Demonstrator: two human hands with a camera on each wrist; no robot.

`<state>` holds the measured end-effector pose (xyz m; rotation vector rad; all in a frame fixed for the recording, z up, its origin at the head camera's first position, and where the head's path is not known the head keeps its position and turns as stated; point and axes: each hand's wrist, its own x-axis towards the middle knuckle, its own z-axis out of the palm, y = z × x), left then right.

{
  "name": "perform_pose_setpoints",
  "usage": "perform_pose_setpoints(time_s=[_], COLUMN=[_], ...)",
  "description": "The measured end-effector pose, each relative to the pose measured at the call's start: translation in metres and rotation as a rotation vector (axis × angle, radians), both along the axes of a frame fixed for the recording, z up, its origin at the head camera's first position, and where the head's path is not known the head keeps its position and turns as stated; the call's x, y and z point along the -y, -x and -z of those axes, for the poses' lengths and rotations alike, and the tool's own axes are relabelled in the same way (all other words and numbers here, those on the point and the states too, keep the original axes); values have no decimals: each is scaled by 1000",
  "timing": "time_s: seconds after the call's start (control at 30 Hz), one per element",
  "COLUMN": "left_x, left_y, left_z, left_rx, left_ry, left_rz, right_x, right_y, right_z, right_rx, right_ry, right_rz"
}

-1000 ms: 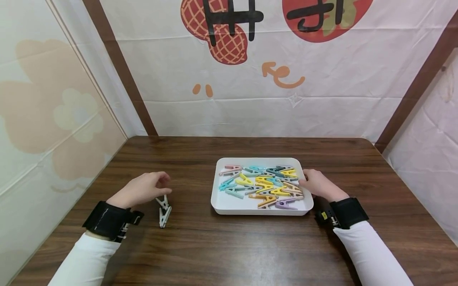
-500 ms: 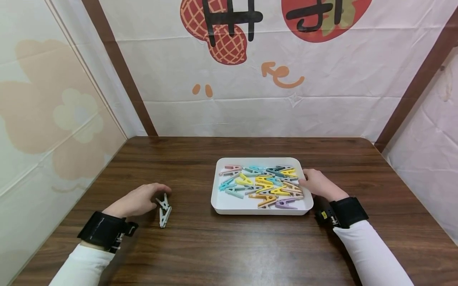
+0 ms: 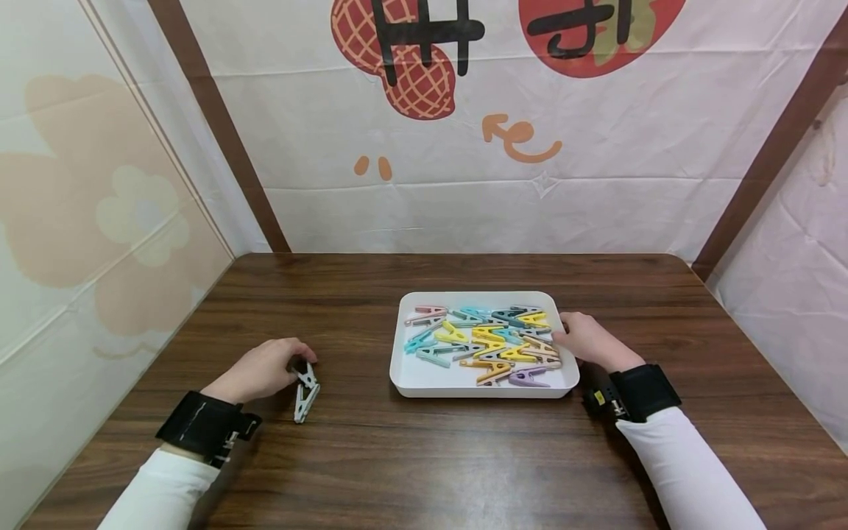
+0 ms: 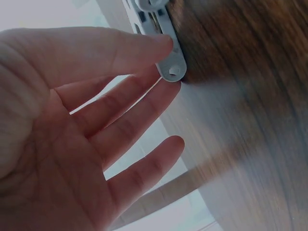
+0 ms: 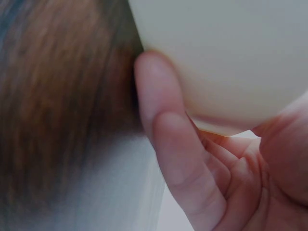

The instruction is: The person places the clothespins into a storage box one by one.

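At the left of the table, my left hand (image 3: 265,368) pinches the handle end of a pale grey clothespin (image 3: 305,394). In the left wrist view the thumb lies over the end of the clothespin (image 4: 169,60), with fingers behind it and the little finger held apart. My right hand (image 3: 596,342) grips the right rim of a white tray (image 3: 430,384). From the right wrist, fingers (image 5: 175,144) show curled against the tray's outer wall (image 5: 226,62). Inside the tray lie several clothespins (image 3: 490,344) in yellow, blue, green, pink, purple and tan.
The dark wooden table (image 3: 424,456) runs back to a white printed curtain (image 3: 424,213). Another printed curtain (image 3: 132,221) borders the left side, and a white one (image 3: 795,294) the right. Black bands (image 3: 205,427) with cameras sit on both wrists.
My left hand has come down to the pale grey clothespin and taken hold of its handle end, tilting it slightly. The right hand and the tray stay where they were.
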<state>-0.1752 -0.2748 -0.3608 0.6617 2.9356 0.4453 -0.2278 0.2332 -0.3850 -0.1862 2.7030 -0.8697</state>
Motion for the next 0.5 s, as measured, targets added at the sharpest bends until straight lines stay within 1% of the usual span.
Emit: perform_pose_setpoints(time_s=[0.3,0.5], left_x=[5,4], left_y=[0,2], left_z=[0,0], left_rx=[-20,-44], left_ry=[39,35], left_rz=[-62,-139], right_x=[0,-1], right_y=[1,0], right_z=[1,1], right_rx=[7,7], right_ry=[-10,-3], right_rz=[4,3])
